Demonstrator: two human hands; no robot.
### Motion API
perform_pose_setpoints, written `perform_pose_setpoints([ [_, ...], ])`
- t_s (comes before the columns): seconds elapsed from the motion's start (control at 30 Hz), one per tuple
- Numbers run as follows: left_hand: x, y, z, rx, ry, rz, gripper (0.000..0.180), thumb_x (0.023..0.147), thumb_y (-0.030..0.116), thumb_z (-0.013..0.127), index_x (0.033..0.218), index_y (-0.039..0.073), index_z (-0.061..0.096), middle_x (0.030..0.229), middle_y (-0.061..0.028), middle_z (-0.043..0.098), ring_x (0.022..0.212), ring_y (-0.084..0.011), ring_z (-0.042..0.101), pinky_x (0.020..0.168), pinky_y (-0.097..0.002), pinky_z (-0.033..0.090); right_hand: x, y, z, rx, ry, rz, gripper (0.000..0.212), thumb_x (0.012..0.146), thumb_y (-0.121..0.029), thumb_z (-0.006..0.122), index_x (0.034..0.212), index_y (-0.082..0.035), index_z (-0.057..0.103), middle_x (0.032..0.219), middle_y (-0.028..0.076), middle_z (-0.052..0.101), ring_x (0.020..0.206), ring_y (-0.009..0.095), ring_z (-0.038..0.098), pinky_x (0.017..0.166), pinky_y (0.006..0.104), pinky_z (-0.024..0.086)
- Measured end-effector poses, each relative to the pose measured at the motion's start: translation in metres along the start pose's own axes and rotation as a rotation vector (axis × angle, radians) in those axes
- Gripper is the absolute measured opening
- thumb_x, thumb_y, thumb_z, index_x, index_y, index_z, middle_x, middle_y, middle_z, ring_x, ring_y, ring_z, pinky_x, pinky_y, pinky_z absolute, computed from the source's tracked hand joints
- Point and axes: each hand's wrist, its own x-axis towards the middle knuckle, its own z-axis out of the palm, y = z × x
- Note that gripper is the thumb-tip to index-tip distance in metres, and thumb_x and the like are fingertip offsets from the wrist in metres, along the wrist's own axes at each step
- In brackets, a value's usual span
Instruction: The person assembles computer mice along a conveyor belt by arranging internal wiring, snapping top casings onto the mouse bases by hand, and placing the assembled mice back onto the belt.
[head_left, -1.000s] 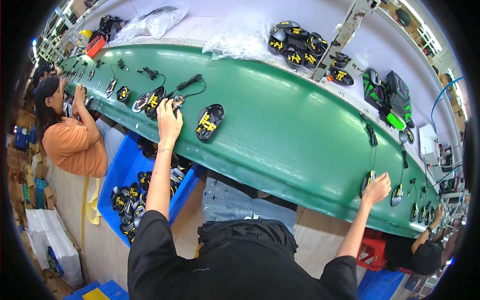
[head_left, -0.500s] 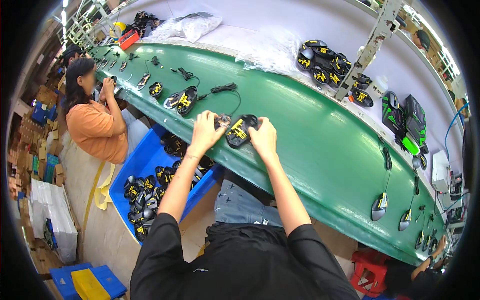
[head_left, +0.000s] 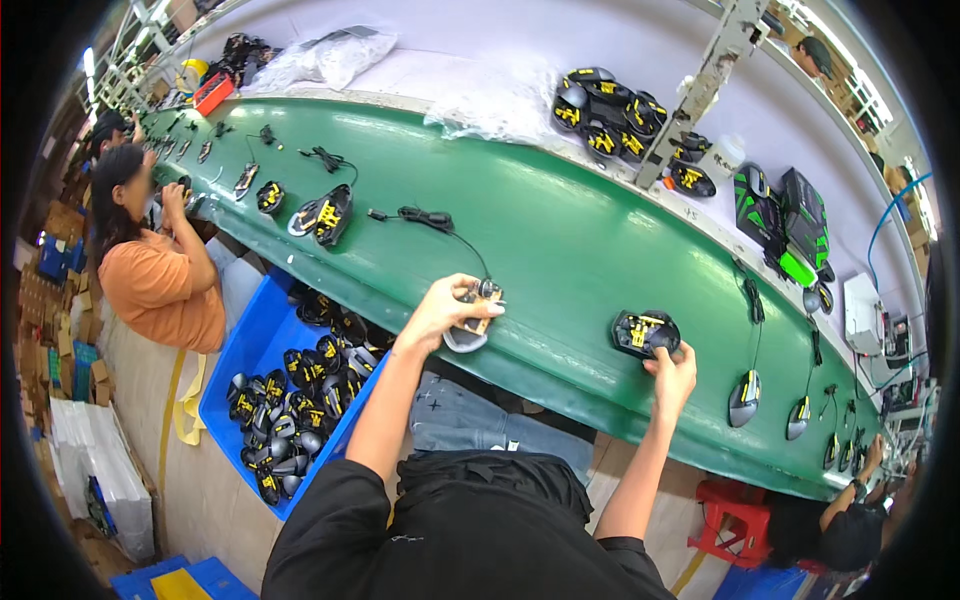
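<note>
- The blue bin [head_left: 262, 340] of mouse parts stands to your left, below the green desk [head_left: 560, 250].
- Your left hand [head_left: 447, 307] is closed around a grey mouse shell [head_left: 468, 335] at the near edge of the desk.
- Your right hand [head_left: 672, 368] touches the open black mouse base [head_left: 644, 331] with its fingertips; it lies flat on the desk.

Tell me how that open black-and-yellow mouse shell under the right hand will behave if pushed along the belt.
The mouse shell looks like light, stiff plastic and would probably slide easily on the smooth green belt. It looks flat-based under the right hand, so it is unlikely to roll.
</note>
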Motion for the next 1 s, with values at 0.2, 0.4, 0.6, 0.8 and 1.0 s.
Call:
perform_pose_setpoints([
  [0.2,-0.032,-0.031,0.061,-0.512,0.011,0.056,0.043,0.074,0.000,0.078,0.110,0.002,0.054,0.096,-0.0082,0.060,0.094,-0.0215,0.066,0.072,-0.0382,0.061,-0.063,-0.032,0.007,-0.110,0.250,-0.459,0.040,0.086,-0.016,0.070,0.121,0.000,0.058,0.108,0.013,0.064,0.090,0.021,0.063,0.079,0.0347,0.051],
  [0.4,-0.045,-0.033,0.073,-0.513,-0.021,0.131,0.047,0.075,-0.003,0.075,0.115,-0.001,0.052,0.119,-0.0175,0.061,0.106,-0.0251,0.063,0.088,-0.0383,0.056,-0.108,-0.044,0.079,0.327,-0.594,-0.048,0.027,0.089,-0.018,0.070,0.106,0.002,0.067,0.081,0.008,0.068,0.071,0.010,0.062,0.066,0.0236,0.051],
  [0.6,-0.063,-0.033,0.077,-0.496,-0.022,0.168,0.060,0.077,-0.004,0.071,0.132,-0.001,0.046,0.121,-0.0108,0.060,0.109,-0.0177,0.059,0.094,-0.0319,0.050,-0.108,-0.036,0.095,0.338,-0.597,-0.018,0.022,0.083,-0.006,0.073,0.102,0.003,0.067,0.087,0.011,0.071,0.070,0.010,0.066,0.057,0.0224,0.052],
  [0.8,-0.055,-0.043,0.084,-0.343,-0.008,0.168,0.055,0.081,-0.006,0.066,0.132,-0.001,0.046,0.116,-0.0097,0.062,0.106,-0.0147,0.060,0.093,-0.0294,0.049,-0.130,-0.032,0.098,0.222,-0.297,-0.369,0.012,0.081,0.003,0.071,0.084,0.002,0.059,0.085,0.010,0.072,0.074,0.013,0.069,0.059,0.0257,0.053],
  [1.0,-0.056,-0.050,0.084,-0.262,0.040,0.218,0.053,0.083,-0.005,0.065,0.133,0.000,0.046,0.116,-0.0105,0.063,0.103,-0.0149,0.062,0.092,-0.0290,0.049,-0.134,-0.026,0.098,-0.038,-0.220,-0.675,0.028,0.080,0.004,0.070,0.070,-0.003,0.045,0.071,0.007,0.066,0.070,0.015,0.069,0.063,0.0267,0.053],
])
